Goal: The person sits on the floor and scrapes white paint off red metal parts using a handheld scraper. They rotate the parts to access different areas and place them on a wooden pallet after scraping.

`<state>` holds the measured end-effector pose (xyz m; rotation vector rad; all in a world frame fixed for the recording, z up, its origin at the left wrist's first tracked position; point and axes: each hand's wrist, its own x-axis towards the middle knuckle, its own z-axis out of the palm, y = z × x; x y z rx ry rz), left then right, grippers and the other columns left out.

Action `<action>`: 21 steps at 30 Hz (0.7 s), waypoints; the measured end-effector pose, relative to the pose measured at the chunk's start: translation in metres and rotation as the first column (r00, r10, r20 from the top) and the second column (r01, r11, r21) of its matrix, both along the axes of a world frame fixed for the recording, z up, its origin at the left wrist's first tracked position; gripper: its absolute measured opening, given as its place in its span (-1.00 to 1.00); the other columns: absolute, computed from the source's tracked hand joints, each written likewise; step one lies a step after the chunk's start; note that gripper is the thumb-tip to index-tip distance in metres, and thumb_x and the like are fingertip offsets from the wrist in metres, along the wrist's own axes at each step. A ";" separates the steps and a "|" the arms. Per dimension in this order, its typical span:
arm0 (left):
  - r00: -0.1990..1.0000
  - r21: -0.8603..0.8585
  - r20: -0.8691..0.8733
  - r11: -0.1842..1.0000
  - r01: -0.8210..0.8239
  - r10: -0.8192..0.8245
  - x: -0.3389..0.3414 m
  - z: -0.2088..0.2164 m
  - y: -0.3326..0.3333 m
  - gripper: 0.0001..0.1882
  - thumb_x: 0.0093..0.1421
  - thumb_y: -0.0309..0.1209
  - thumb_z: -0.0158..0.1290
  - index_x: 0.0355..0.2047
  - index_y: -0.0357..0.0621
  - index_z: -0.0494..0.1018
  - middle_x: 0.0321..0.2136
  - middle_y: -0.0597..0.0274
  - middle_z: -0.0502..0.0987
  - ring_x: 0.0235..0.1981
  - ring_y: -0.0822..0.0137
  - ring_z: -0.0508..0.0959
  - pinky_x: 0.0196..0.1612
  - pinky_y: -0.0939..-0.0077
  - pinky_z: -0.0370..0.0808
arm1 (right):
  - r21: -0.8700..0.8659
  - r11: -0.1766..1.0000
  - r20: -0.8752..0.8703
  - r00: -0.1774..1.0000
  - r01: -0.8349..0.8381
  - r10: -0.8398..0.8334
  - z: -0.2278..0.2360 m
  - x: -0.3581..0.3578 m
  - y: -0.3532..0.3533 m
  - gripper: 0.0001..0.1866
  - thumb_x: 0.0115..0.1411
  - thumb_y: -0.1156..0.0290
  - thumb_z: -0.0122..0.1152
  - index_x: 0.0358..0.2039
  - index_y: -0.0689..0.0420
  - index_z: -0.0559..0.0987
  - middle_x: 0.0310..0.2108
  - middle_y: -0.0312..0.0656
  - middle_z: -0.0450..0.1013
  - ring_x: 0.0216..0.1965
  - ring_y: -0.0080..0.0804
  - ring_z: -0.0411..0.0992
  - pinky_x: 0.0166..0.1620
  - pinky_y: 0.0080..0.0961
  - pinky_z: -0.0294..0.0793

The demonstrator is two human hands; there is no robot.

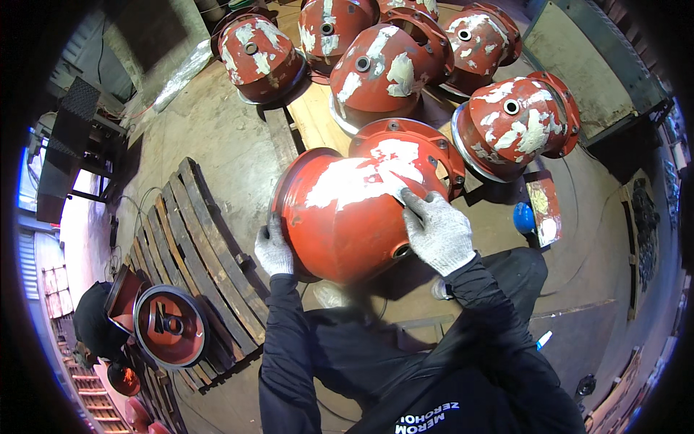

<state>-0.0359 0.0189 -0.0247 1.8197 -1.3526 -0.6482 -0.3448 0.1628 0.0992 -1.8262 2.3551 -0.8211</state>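
Observation:
In front of me a large red metal housing (347, 239) lies on its side, with a wide rim on the left and a bolt-hole flange at the far right. Fresh white filler (345, 182) is smeared over its upper face. My left hand (275, 249), in a grey-white knit glove, grips the left rim. My right hand (439, 228), gloved alike, pinches a pale flat putty spreader (392, 182), its blade against the filler. The spreader is partly hidden by the fingers and blends with the white.
Several more filler-patched red housings (376, 65) stand beyond on wooden boards. At right are a filler-smeared board (543, 210) and a blue round object (523, 217). A slatted pallet (199, 253) lies left, near a dark-rimmed red part (170, 325) and a person in black (97, 318).

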 end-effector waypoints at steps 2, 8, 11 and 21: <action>0.999 -0.069 -0.029 0.997 0.027 -0.029 -0.002 0.003 0.001 -0.32 0.39 0.09 0.13 -0.23 -0.51 0.61 -0.38 -0.32 0.66 -0.38 -0.06 0.66 -0.19 0.11 0.53 | -0.050 0.999 -0.006 1.000 -0.017 0.017 -0.004 -0.008 0.002 -0.60 0.27 0.29 0.28 0.14 -0.20 0.65 -0.34 -0.06 0.49 -0.41 0.03 0.57 -0.33 -0.10 0.58; 1.000 -0.053 -0.006 0.999 0.002 -0.002 -0.006 0.007 0.003 -0.33 0.41 0.11 0.11 -0.32 -0.44 0.62 -0.45 -0.24 0.65 -0.46 -0.01 0.60 -0.25 0.11 0.50 | 0.050 0.999 0.023 1.000 -0.017 0.016 -0.014 -0.018 0.012 -0.63 0.29 0.28 0.30 0.12 -0.20 0.68 -0.33 -0.09 0.50 -0.33 0.02 0.57 -0.25 -0.11 0.58; 1.000 -0.062 0.003 0.998 0.006 -0.005 -0.006 0.006 0.003 -0.33 0.41 0.11 0.10 -0.31 -0.45 0.61 -0.44 -0.24 0.65 -0.46 0.00 0.59 -0.24 0.13 0.51 | 0.128 0.992 0.036 0.999 -0.007 0.002 -0.007 -0.021 0.029 -0.62 0.29 0.29 0.30 0.12 -0.21 0.68 -0.33 -0.09 0.50 -0.32 0.03 0.57 -0.26 -0.11 0.58; 1.000 -0.010 -0.003 1.000 0.023 -0.023 -0.004 0.008 0.002 -0.33 0.43 0.09 0.08 -0.23 -0.48 0.62 -0.41 -0.20 0.67 -0.43 0.09 0.59 -0.21 0.18 0.51 | 0.138 0.990 0.080 0.997 -0.023 0.012 0.002 -0.026 0.007 -0.66 0.30 0.27 0.26 0.08 -0.16 0.70 -0.31 -0.06 0.53 -0.31 0.02 0.58 -0.24 -0.11 0.59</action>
